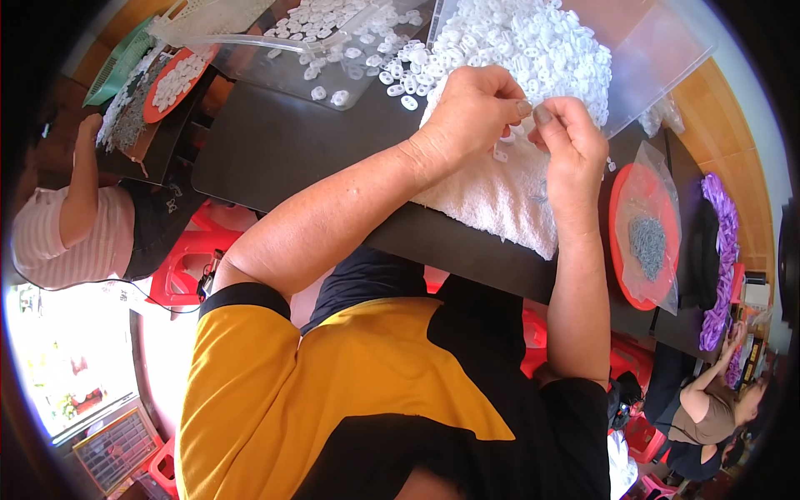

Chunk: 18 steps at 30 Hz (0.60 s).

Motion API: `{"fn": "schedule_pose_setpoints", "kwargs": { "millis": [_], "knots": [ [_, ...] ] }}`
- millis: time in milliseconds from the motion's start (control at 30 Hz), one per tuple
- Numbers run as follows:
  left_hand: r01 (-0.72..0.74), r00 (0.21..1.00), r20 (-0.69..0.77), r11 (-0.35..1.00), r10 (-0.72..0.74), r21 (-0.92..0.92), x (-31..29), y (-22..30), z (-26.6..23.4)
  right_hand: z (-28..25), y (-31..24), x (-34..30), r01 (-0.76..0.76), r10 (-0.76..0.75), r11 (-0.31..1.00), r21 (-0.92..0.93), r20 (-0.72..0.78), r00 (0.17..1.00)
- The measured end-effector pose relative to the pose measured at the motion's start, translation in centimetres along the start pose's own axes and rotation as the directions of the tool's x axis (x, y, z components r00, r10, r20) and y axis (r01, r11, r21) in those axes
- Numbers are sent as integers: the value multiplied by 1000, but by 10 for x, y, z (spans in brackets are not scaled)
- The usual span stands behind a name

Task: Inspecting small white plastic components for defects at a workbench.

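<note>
Both hands meet above a white towel (492, 196) at the table's front. My left hand (479, 104) is closed, its thumb and forefinger pinched; what they hold is too small to make out. Close beside it, my right hand (571, 137) is also closed in a pinch, its fingertips nearly touching the left thumb. A small white plastic piece with holes (500, 156) shows just below the left fingers; whether it is held or lies on the towel I cannot tell. Just beyond the hands rises a large heap of similar white pieces (525, 42).
A clear plastic bin (658, 62) stands behind the heap, and another clear tray (250, 71) holds white pieces at left. On the right, an orange-red plate (621, 242) carries small grey metal parts (647, 242). Purple bundles (718, 258) lie farther right. Other people sit at both sides.
</note>
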State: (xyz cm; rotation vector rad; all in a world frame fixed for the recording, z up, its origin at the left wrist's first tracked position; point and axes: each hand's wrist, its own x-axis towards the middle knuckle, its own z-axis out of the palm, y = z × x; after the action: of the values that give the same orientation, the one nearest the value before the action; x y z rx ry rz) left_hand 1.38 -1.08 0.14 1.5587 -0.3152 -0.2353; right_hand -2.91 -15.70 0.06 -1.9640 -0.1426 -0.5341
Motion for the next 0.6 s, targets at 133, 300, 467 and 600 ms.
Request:
{"fn": "schedule_pose_setpoints", "kwargs": {
  "millis": [133,300,467,600],
  "knots": [
    [-42,999,-14,999,42,-5,1,-3,2,1,-1,0,-93,91,992,85,22,996],
    [-117,991,-49,990,121,73,1,-3,2,8,-7,1,-153,151,967,205,28,988],
    [-5,1000,-24,1000,4,-31,1,1,-1,7,-1,0,-172,172,964,204,18,985],
    [96,995,-3,985,-97,-142,5,-4,-3,1,4,2,-18,18,1000,-2,-34,999]
  ]
}}
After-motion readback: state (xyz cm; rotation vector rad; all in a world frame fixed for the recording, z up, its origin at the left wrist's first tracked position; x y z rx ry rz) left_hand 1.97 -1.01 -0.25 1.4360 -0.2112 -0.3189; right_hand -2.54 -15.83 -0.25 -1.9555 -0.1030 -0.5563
